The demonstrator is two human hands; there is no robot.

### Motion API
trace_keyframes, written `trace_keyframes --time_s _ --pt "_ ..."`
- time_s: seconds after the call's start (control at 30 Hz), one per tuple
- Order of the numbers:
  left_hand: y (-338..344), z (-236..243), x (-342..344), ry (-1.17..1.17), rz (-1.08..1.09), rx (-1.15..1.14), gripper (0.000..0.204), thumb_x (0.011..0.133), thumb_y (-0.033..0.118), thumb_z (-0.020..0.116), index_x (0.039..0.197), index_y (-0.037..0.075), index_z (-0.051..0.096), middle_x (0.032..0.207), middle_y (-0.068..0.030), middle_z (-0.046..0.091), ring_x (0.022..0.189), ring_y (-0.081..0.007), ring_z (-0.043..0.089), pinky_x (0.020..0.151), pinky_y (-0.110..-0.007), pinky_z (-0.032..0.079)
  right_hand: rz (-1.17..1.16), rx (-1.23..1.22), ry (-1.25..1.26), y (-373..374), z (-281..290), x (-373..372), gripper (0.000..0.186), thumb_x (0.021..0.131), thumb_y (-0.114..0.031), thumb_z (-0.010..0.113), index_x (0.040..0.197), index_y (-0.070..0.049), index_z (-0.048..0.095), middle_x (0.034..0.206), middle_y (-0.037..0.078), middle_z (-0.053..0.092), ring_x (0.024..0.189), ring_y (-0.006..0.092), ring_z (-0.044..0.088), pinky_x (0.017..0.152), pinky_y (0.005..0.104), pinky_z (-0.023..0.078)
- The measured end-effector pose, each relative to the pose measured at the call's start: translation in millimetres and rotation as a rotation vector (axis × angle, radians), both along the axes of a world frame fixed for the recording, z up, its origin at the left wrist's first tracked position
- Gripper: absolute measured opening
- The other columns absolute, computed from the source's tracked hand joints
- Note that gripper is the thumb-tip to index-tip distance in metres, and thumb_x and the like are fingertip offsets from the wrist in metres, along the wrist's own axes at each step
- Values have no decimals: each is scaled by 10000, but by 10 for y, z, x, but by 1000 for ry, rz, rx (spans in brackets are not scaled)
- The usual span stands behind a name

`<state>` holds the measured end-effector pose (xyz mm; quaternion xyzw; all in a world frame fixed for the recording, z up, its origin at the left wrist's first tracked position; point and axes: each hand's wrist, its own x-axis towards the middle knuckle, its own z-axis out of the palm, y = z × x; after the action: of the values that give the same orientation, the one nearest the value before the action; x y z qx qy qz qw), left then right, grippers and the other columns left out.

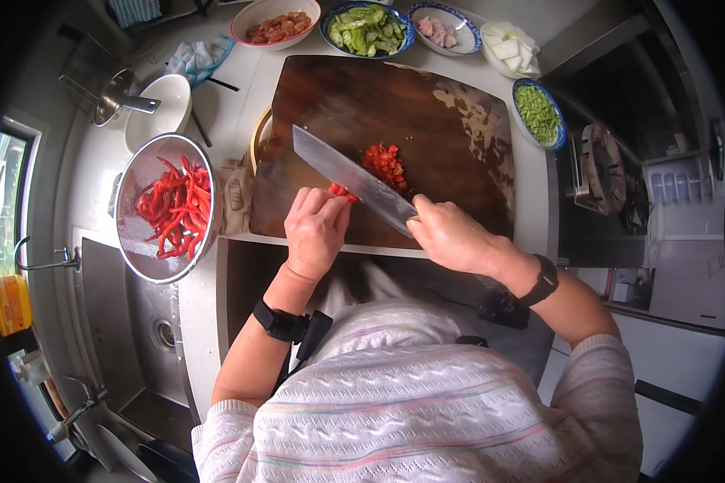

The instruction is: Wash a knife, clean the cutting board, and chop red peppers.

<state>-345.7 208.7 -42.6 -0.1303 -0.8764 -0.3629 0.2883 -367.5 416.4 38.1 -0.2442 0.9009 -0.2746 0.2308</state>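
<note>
My right hand [447, 232] is closed round the handle of a broad cleaver [338, 167], whose blade slants up and left over the dark wooden cutting board [330, 97]. Left of the blade, my left hand [316, 225] has its fingers curled and pressed on red chili peppers [340, 191] at the board's near edge. The pepper ends show between the fingertips and the blade. A small heap of chopped red pepper [385, 163] lies just beyond the blade. Whole red chilies [176, 205] fill part of a mesh colander [127, 181] at the left.
Behind the board stand bowls of meat slices [280, 30], sliced green vegetable [368, 30], pink pieces [437, 32] and white slices [511, 50]. A bowl of chopped green pieces [537, 114] is at its right. A white bowl [157, 117], sink [121, 322] and gas stove [600, 169] flank the workplace.
</note>
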Motion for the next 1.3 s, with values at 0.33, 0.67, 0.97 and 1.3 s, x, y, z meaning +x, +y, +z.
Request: trace_keyframes --time_s 0.33,0.67,0.97,1.3 --pt "10 13 11 -14 16 -3 168 649 -27 721 773 63 653 752 -51 580 683 -239 545 593 -330 464 4 64 -45 -47 37 -31 208 903 -139 473 824 45 417 657 264 563 663 461 567 592 518 434" --pt "-9 8 18 4 16 -14 171 647 -20 699 780 71 641 744 -47 557 678 -238 531 600 -326 463 20 62 -80 -15 234 -20 215 904 -128 484 810 38 385 614 256 526 617 454 539 519 473 404" --pt "-18 114 105 -49 -29 -89 188 684 -7 709 857 44 658 854 -62 595 767 -249 564 666 -330 486 8 16 -15 -20 16 -43 202 900 -132 472 831 51 426 663 273 569 671 455 576 596 510 455" --pt "-23 12 85 19 -2 -81 209 668 -15 684 866 41 646 842 -56 579 749 -230 560 661 -320 486 30 36 -47 10 166 35 219 899 -120 484 804 43 374 616 262 516 629 457 536 524 471 403"
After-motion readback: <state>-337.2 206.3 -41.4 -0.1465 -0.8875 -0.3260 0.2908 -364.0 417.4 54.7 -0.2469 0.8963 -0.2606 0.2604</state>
